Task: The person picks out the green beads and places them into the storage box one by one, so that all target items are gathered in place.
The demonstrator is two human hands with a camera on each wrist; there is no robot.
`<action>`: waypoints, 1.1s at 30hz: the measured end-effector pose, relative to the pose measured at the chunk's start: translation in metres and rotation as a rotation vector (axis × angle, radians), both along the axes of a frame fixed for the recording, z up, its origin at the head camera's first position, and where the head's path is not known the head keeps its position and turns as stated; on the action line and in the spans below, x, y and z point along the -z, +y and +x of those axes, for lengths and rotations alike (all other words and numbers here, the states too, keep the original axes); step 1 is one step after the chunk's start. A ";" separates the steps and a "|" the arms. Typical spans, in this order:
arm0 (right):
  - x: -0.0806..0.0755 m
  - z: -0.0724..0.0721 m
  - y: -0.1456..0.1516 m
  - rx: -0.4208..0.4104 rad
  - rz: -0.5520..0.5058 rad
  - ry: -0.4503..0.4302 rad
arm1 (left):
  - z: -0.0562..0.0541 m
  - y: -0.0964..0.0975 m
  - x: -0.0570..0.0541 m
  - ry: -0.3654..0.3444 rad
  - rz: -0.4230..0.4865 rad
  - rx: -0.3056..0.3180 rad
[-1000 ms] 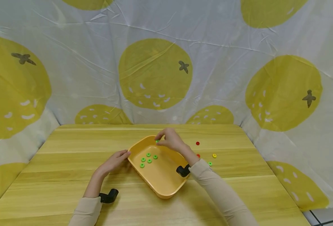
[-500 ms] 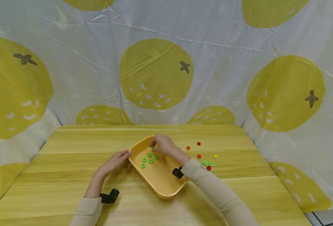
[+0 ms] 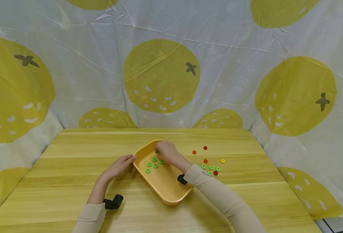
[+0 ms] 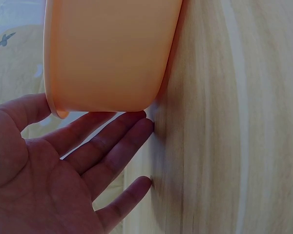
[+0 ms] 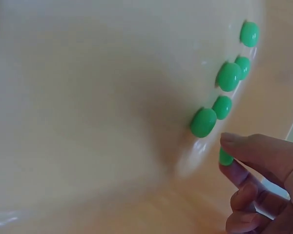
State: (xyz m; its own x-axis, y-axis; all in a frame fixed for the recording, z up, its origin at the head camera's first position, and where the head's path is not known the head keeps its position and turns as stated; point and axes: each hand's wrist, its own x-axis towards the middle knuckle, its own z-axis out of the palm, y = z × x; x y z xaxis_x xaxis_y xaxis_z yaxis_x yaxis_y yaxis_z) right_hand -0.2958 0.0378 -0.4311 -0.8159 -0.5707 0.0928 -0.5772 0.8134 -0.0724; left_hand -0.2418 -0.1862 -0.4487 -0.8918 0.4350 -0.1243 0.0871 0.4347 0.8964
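An orange-yellow plastic tray [image 3: 168,184] stands at an angle on the table. My left hand [image 3: 120,166] is at its left corner, thumb on the rim and fairly straight fingers against the outer wall in the left wrist view. Inside the tray lie several green ring-shaped beads [image 3: 155,166], grouped near the left side. My right hand [image 3: 168,153] reaches into the far part of the tray. In the right wrist view its thumb and index finger pinch one green bead [image 5: 225,157] just above the tray floor, near the other green beads [image 5: 203,122].
Right of the tray lie loose beads on the wooden table [image 3: 87,145]: several green ones [image 3: 211,167], red ones [image 3: 205,148], orange ones [image 3: 205,160] and a yellow one [image 3: 222,160]. A fruit-patterned cloth [image 3: 218,81] hangs behind the table. My right forearm passes over the tray's right rim.
My right hand has moved down and slightly left into the tray with the green bead pinched. More beads right of the tray show past the sleeve. The left hand stays on the tray.
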 end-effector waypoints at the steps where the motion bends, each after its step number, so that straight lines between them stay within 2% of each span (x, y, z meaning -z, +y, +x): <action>1: 0.001 0.000 0.000 -0.002 0.006 0.001 | 0.000 0.000 0.000 -0.001 0.003 -0.001; 22: 0.008 0.000 -0.003 -0.007 0.037 -0.045 | 0.002 0.001 -0.003 0.000 -0.012 -0.006; 25: 0.007 0.000 -0.002 -0.016 0.021 -0.042 | 0.001 0.001 -0.003 0.000 -0.011 -0.009; 33: -0.001 0.003 0.003 0.002 -0.050 -0.110 | 0.001 0.001 -0.002 0.005 -0.012 -0.007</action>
